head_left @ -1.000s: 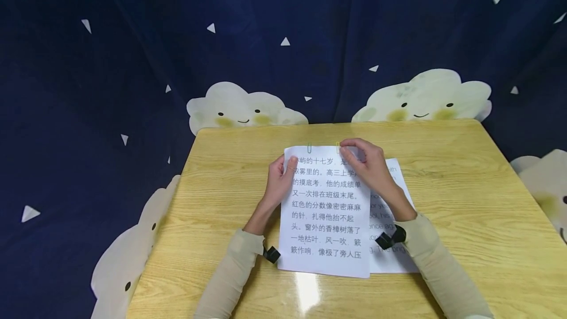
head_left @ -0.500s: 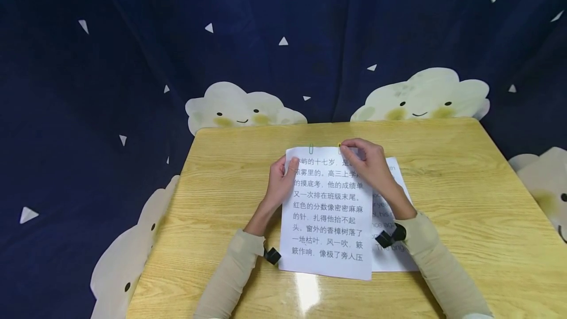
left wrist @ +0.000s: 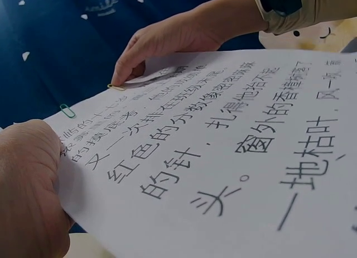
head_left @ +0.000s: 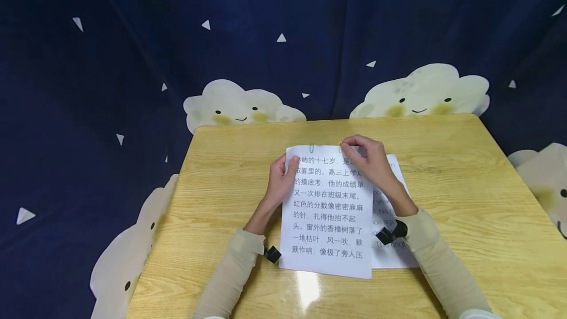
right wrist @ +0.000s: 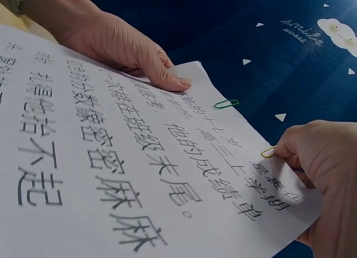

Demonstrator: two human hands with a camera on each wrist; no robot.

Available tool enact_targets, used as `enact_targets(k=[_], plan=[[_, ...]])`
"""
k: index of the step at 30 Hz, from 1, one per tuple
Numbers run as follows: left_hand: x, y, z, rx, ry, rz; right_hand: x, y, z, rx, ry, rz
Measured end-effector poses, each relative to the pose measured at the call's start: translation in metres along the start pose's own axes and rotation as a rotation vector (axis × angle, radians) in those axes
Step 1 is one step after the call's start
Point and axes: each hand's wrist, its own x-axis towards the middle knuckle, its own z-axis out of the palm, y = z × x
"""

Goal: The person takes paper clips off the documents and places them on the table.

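My left hand (head_left: 283, 178) grips the left edge of a white paper sheet (head_left: 328, 271) printed with large Chinese characters, thumb on top near the upper corner. A green paper clip (right wrist: 226, 104) sits on the sheet's top edge, close to that thumb. Farther right on the same edge is a yellow paper clip (right wrist: 268, 152), pinched at its outer end by my right hand (head_left: 371, 161). In the left wrist view, the right fingertips cover part of the yellow clip (left wrist: 115, 87). Some of the right hand's fingers are hidden behind the sheet.
Another sheet with English print (head_left: 392, 259) lies on the wooden table (head_left: 478, 201), partly under the held sheet and the right forearm. A dark blue curtain (head_left: 248, 28) with white triangles and cloud figures hangs behind and to the left of the table.
The right fingertips have closed over the top of the yellow paper clip, and less of it sticks up past the sheet's edge. The held sheet has shifted slightly right; the left hand keeps its grip.
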Motion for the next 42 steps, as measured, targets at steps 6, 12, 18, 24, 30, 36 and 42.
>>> enact_targets(k=[6,12,18,24,30,36,42], plan=[[0.000,0.000,0.001,0.002,0.005,-0.008,0.000,-0.001,-0.001,0.013,-0.006,0.015],[0.000,0.000,0.002,0.017,0.017,-0.014,0.000,0.000,-0.001,0.020,-0.002,0.023],[0.001,-0.001,0.003,0.016,0.016,-0.016,0.000,-0.001,0.000,0.016,0.013,0.023],[0.001,-0.002,0.003,0.018,0.018,-0.019,0.000,-0.027,-0.004,0.014,0.014,0.020],[0.000,0.000,0.004,0.017,0.027,-0.028,-0.001,-0.037,-0.005,0.018,0.021,0.007],[0.001,-0.005,0.002,0.025,0.032,-0.036,0.000,-0.037,-0.004,0.025,0.026,0.013],[0.005,-0.030,-0.001,0.027,0.050,-0.013,0.001,-0.009,0.002,0.029,0.027,0.017]])
